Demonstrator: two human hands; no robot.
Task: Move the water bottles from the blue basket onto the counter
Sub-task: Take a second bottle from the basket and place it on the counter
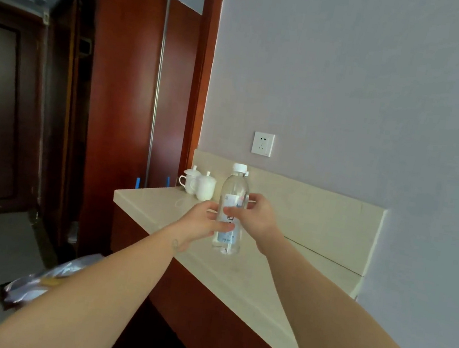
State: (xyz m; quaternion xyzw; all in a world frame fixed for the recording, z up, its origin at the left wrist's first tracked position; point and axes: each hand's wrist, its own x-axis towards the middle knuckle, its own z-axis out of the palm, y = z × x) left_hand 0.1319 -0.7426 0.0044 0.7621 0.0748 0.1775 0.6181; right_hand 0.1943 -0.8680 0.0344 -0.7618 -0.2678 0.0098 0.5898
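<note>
A clear water bottle (234,192) with a white cap and a pale label stands upright on the cream counter (243,276), roughly at its middle. My left hand (203,223) wraps its lower left side, fingers across the label. From the right, my right hand (255,215) grips the bottle's middle. Both arms stretch forward over the counter's front edge. Two short blue uprights (137,183) show beyond the counter's far end; whether they belong to the blue basket I cannot tell.
Two white lidded cups (198,184) stand at the counter's far left corner, near the backsplash. A wall socket (262,143) sits above the counter. A tall reddish wooden cabinet (120,99) rises left of the counter. A plastic-wrapped bundle (42,280) lies on the floor, low left.
</note>
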